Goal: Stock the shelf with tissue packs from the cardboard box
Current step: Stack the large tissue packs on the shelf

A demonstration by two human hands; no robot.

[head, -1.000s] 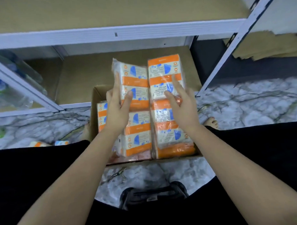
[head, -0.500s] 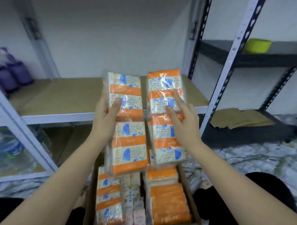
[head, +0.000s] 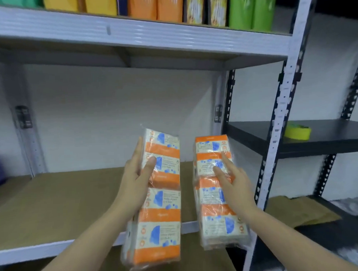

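both tissue packs (head: 163, 198) raised before the shelf (head: 60, 200); fingers (head: 225, 164) clamped on each; roll (head: 298, 132) right.

Dim, cool, even lighting; motion-blurred throughout, with wide-angle bending at the edges.

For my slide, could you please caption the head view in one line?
Each hand, left hand and right hand, holds a tissue pack up before the brown shelf board.

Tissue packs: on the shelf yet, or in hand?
In hand. The left hand grips one tissue pack, the right hand the other, both in front of the shelf board.
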